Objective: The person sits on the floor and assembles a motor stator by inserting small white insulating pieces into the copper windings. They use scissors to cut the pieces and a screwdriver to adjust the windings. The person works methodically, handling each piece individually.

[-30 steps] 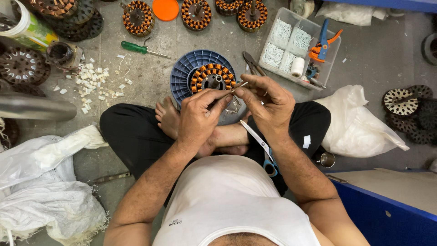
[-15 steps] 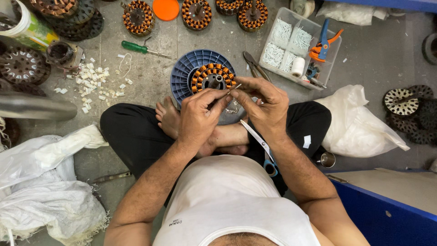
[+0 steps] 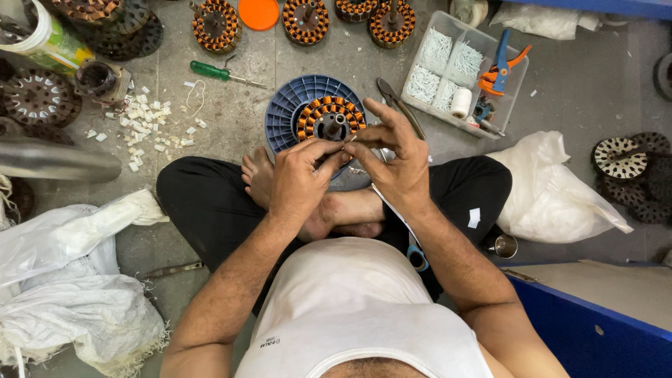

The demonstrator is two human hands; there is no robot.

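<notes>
At the far left, white sacks [image 3: 63,280] ran off the frame edge, and a blurred grey bar [image 3: 56,162] crossed above them, too soft to identify. A green-handled screwdriver [image 3: 224,73] lay on the floor beside scattered white scraps [image 3: 143,122]. The left hand [image 3: 302,178] curled inward, thumb and forefinger pressed together on something small that its own knuckles hid. Just beyond it stood the blue finned disc [image 3: 297,105] carrying the copper-wound stator [image 3: 329,119], partly covered by both hands. The right hand [image 3: 395,157] met the left, fingertips pinching a thin pale strip [image 3: 352,138], the other fingers spread. Pliers [image 3: 399,105] lay nearby. A clear compartment tray [image 3: 465,66] sat further right, then a white bag [image 3: 553,192]. Bare floor opened toward the upper right; a blue panel [image 3: 595,329] closed the lower corner.
</notes>
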